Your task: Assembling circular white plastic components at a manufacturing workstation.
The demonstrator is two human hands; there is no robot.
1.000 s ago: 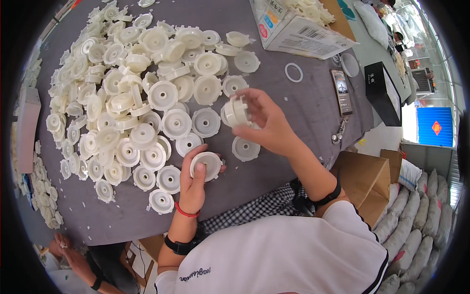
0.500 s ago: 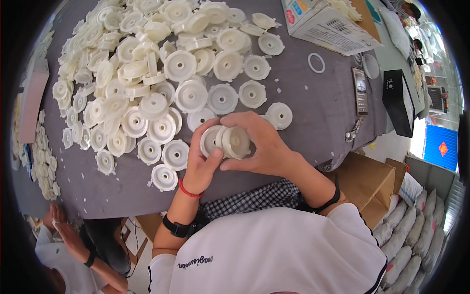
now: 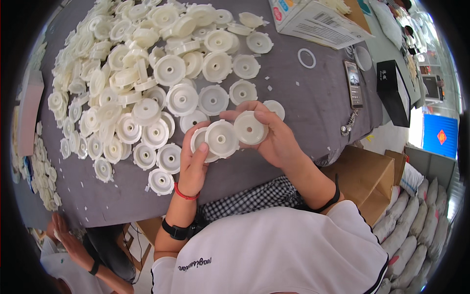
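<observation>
Left hand (image 3: pixel 191 172): grip clamped on an overlapping pair of white flanged plastic discs (image 3: pixel 215 146), thumb on the left disc. Right hand (image 3: pixel 280 143): grip clamped on a single white disc (image 3: pixel 245 132), positioned just beside the pair; contact cannot be confirmed. All three are held above the grey cloth-covered surface (image 3: pixel 293 93), near the disc pile (image 3: pixel 145 111).
</observation>
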